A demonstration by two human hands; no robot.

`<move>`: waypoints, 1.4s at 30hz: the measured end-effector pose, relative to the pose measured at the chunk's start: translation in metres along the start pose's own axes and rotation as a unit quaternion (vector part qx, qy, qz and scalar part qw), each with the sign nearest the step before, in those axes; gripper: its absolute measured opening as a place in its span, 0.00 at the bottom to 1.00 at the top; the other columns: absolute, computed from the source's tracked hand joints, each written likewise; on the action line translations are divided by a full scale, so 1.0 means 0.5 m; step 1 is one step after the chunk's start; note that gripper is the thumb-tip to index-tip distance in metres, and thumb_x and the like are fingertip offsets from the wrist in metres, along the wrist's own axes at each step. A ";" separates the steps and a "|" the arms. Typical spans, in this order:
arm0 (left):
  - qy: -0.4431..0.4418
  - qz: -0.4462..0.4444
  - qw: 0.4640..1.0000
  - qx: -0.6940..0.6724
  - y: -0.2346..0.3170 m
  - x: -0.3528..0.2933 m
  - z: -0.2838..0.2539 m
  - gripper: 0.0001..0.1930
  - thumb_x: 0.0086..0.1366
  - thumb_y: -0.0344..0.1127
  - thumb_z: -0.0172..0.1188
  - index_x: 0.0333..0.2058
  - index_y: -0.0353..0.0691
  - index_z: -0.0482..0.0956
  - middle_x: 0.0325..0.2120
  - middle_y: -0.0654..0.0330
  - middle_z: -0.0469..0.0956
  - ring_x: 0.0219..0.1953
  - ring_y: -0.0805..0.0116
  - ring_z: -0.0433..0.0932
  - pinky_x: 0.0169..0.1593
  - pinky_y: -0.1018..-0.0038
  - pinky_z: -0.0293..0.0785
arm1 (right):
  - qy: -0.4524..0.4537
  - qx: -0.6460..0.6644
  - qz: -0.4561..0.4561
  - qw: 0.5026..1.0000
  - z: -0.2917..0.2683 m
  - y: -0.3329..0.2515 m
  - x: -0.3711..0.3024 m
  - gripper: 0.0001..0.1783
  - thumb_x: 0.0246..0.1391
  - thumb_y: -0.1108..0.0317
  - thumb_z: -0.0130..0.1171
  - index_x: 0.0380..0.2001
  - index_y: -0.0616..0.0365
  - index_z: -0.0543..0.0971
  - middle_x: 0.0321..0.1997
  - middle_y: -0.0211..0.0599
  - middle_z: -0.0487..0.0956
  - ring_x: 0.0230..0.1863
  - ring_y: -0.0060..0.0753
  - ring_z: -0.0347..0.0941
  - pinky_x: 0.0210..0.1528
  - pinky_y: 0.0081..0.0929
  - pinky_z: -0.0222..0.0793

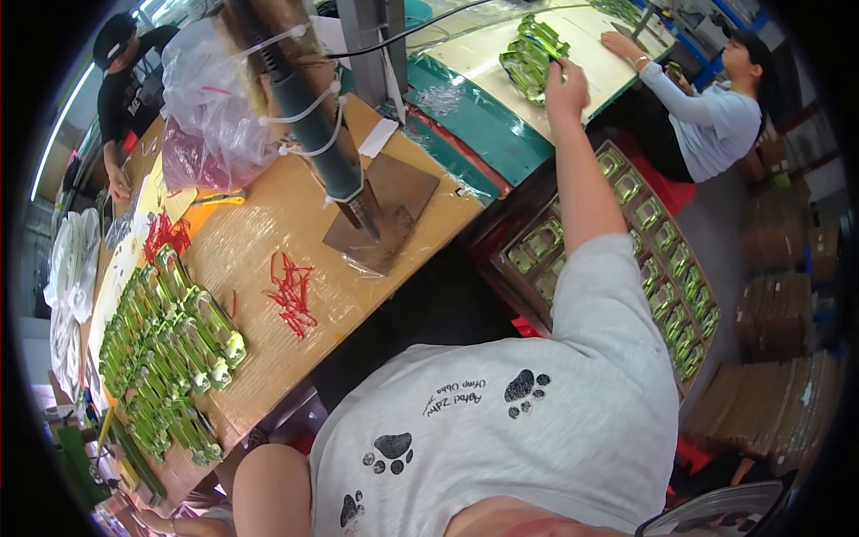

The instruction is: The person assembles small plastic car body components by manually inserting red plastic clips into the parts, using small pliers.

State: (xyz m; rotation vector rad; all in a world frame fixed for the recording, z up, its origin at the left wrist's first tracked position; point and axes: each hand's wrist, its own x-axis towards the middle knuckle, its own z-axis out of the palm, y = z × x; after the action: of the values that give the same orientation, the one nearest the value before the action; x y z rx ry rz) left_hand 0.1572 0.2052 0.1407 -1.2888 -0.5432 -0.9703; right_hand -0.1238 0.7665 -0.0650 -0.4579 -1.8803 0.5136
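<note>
My right arm reaches far out to the upper right. At its end my right hand (pixel 566 91) is closed on a green plastic part (pixel 555 70), its fingertips at the edge of a heap of similar green parts (pixel 530 55). The heap lies on a pale worktop (pixel 595 40). My left arm shows only as a bare bent piece at the lower edge; its hand is out of sight.
Rows of green parts (pixel 170 345) and red strips (pixel 291 294) lie on the wooden table (pixel 268 215). A post-mounted tool (pixel 309 125) stands there beside a plastic bag (pixel 215 98). Compartmented trays (pixel 662 259) sit below my right arm. Co-workers sit right and far left.
</note>
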 end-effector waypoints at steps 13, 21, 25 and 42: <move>-0.149 0.149 0.851 0.480 0.088 0.001 -0.082 0.12 0.61 0.27 0.56 0.44 0.33 0.79 0.42 0.52 0.82 0.36 0.60 0.82 0.46 0.62 0.78 | -0.276 0.401 -0.362 0.795 -0.364 -0.466 -0.419 0.17 0.38 0.83 0.58 0.35 0.58 0.81 0.33 0.38 0.78 0.30 0.46 0.74 0.34 0.41 0.71; -0.399 -0.515 0.530 0.543 0.139 -0.286 -0.217 0.20 0.55 0.38 0.66 0.47 0.42 0.79 0.52 0.51 0.74 0.58 0.49 0.69 0.63 0.56 0.59 | -0.519 0.329 -0.318 0.722 -0.296 -0.672 -0.507 0.14 0.51 0.72 0.68 0.42 0.60 0.82 0.38 0.40 0.76 0.39 0.46 0.75 0.42 0.39 0.73; -0.450 -0.547 0.462 0.533 0.134 -0.282 -0.205 0.22 0.57 0.44 0.69 0.48 0.43 0.79 0.52 0.56 0.75 0.57 0.54 0.70 0.62 0.59 0.57 | -0.526 0.285 -0.283 0.750 -0.267 -0.700 -0.524 0.14 0.55 0.66 0.68 0.42 0.60 0.80 0.38 0.43 0.77 0.40 0.49 0.76 0.41 0.41 0.72; -0.444 -0.573 0.432 0.536 0.142 -0.213 -0.210 0.34 0.56 0.41 0.71 0.56 0.32 0.66 0.52 0.43 0.71 0.39 0.45 0.79 0.49 0.62 0.77 | -0.504 0.256 -0.233 0.791 -0.228 -0.713 -0.523 0.05 0.55 0.75 0.64 0.33 0.61 0.77 0.34 0.42 0.78 0.33 0.45 0.77 0.36 0.37 0.74</move>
State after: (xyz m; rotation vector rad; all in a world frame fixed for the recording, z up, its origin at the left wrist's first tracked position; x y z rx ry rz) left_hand 0.1435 0.1344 -0.0082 0.1486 -2.6092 -0.4959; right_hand 0.0473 0.3442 -0.0335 0.8100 -2.5805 1.0036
